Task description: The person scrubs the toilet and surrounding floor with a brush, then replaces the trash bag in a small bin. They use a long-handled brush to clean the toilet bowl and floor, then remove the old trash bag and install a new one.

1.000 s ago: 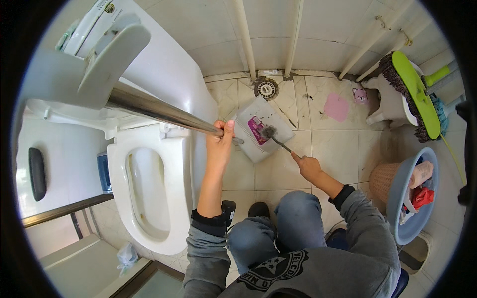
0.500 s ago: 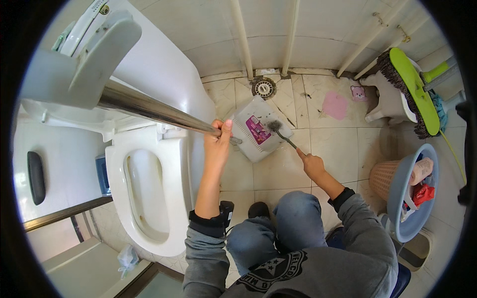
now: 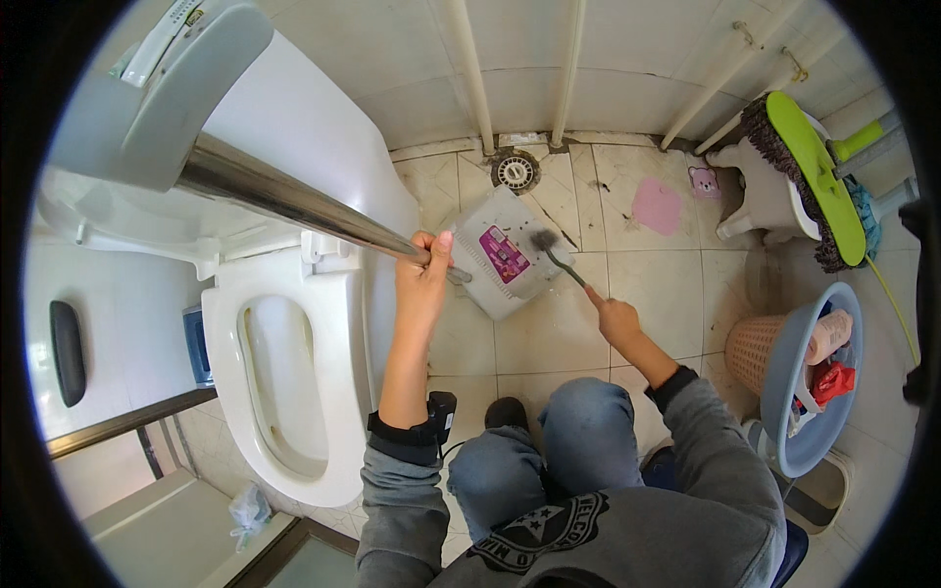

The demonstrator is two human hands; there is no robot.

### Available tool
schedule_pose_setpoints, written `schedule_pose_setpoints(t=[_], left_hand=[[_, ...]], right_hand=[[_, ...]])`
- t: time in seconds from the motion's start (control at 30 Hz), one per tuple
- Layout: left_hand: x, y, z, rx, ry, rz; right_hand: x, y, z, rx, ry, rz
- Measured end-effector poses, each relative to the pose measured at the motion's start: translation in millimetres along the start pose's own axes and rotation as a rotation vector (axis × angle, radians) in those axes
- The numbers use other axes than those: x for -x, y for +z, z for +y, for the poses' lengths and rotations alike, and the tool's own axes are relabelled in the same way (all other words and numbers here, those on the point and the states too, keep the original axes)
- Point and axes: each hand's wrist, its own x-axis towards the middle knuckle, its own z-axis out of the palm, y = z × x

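My left hand [image 3: 423,279] is wrapped round the lower part of a shiny metal pole [image 3: 304,206], thumb up. The pole rises to the upper left, ending in a wide grey plastic grip [image 3: 201,98], and leads down to a whitish dustpan [image 3: 500,297] lying on the floor tiles. A pink-purple label [image 3: 504,254] and some dark bits show on the pan. Closed around the reddish end of a small brush [image 3: 566,267] is my right hand [image 3: 618,320]. The brush's dark, blurred bristles are over the pan's right part; whether they touch it I cannot tell.
A toilet [image 3: 338,392] stands close on my left. Beyond the dustpan lies a round floor drain [image 3: 516,171] by the wall pipes. On the right are a green mop head [image 3: 814,167], a white stool [image 3: 750,191] and a blue basin [image 3: 841,392] holding items.
The brush's bristles have moved slightly up and away over the dustpan. The pole's grey grip looks a little larger and sits slightly further left. Both hands keep their hold.
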Motion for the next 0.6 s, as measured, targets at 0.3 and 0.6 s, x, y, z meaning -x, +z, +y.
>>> schedule_pose_setpoints(t=[0.3, 0.6], left_hand=[[2.0, -3.9, 1.7, -0.016, 0.002, 0.002], [1.6, -0.3, 1.5, -0.007, 0.011, -0.008]], right_hand=[[-18.2, 3.4, -1.3, -0.024, 0.008, 0.137], [-120.8, -15.5, -44.9, 0.02, -0.097, 0.173]])
